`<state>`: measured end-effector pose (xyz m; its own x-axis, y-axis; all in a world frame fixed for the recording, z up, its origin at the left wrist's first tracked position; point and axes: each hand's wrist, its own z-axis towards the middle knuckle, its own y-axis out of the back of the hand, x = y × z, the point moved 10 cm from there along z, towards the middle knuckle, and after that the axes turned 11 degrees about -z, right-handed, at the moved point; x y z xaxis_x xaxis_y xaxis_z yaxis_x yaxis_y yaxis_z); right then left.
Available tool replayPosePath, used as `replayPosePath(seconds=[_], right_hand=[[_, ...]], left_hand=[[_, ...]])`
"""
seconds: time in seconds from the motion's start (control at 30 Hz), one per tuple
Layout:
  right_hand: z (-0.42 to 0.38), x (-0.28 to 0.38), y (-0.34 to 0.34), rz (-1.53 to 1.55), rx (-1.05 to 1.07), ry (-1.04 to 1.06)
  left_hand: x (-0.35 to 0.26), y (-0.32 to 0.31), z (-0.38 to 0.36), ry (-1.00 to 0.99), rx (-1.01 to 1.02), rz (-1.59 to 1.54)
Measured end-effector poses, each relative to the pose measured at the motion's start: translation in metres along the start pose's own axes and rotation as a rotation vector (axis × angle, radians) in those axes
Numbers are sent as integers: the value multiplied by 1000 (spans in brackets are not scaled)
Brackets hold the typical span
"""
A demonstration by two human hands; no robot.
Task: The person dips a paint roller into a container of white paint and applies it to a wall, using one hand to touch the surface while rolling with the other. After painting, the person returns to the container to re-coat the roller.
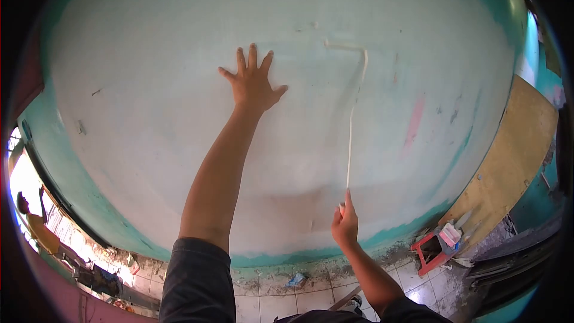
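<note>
Pale whitish plaster covers most of the wall, with turquoise paint left along its edges and lower border. The left hand lies flat on the wall just above the middle of the frame, fingers spread wide, its grip open and holding nothing, the arm stretched up from a dark sleeve at the bottom. The right hand, lower and right of centre, is closed in a narrow grip around the bottom end of a long thin white rod. The rod runs almost straight up the wall from that hand and bends at its top into a short crosspiece pointing left, which seems to rest against the plaster to the right of the left hand. A yellowish board leans at the right of the frame. Below it, on the tiled floor, stands a small red stool with odds and ends on it. A person in an orange top is outside at the lower left.
</note>
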<state>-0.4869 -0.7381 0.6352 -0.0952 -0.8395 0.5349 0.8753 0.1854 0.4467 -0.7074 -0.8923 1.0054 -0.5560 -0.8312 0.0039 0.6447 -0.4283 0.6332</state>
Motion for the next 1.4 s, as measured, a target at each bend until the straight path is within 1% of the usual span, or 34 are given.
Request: replayPosePath(seconds=[0.07,0.1,0.17,0.23,0.3,0.4,0.43,0.5,0.57,0.63,0.73,0.8,0.83,0.9,0.97,1.0,1.1,1.17,1.23,1.3,1.4], right_hand=[[-34,-12,-6,-22,32,-24],[-33,-11,-4,-45,59,-50],[-17,-5,-5,-18,62,-39],[13,18,10,5,66,-47],[42,42,28,5,49,-1],[26,27,27,-81,38,-21],[7,16,20,-82,39,-23],[-30,3,11,-51,48,-16],[-35,-3,2,7,59,-23],[-24,8,4,63,72,-45],[36,41,28,79,53,-67],[48,45,29,112,108,-127],[38,38,24,113,111,-132],[3,16,11,38,66,-72],[-41,-4,-1,28,53,-54],[-42,3,3,17,39,-39],[-22,4,-1,71,64,-78],[27,38,23,100,15,-52],[62,55,34,143,29,-69],[64,56,35,187,39,-80],[30,29,22,172,44,-83]], left_hand=[[0,1,1,-7,12,5],[1,4,2,0,4,6],[-1,2,1,2,31,4],[-2,2,1,9,27,1],[0,1,1,15,26,-5],[0,4,2,-16,11,35],[0,7,2,-29,23,51],[-1,7,2,-34,30,69],[-1,6,3,-24,13,53],[-1,5,4,-18,3,51],[-2,3,3,-16,12,48],[-3,3,2,-12,22,53],[-2,3,2,-13,23,58],[-1,4,2,-11,20,64],[0,3,2,-9,26,68],[1,4,3,-5,18,70],[0,-1,1,-17,24,47],[-1,0,3,-7,12,57],[-1,-1,3,-10,16,59],[1,0,3,-12,13,61],[1,2,3,-26,19,42]])
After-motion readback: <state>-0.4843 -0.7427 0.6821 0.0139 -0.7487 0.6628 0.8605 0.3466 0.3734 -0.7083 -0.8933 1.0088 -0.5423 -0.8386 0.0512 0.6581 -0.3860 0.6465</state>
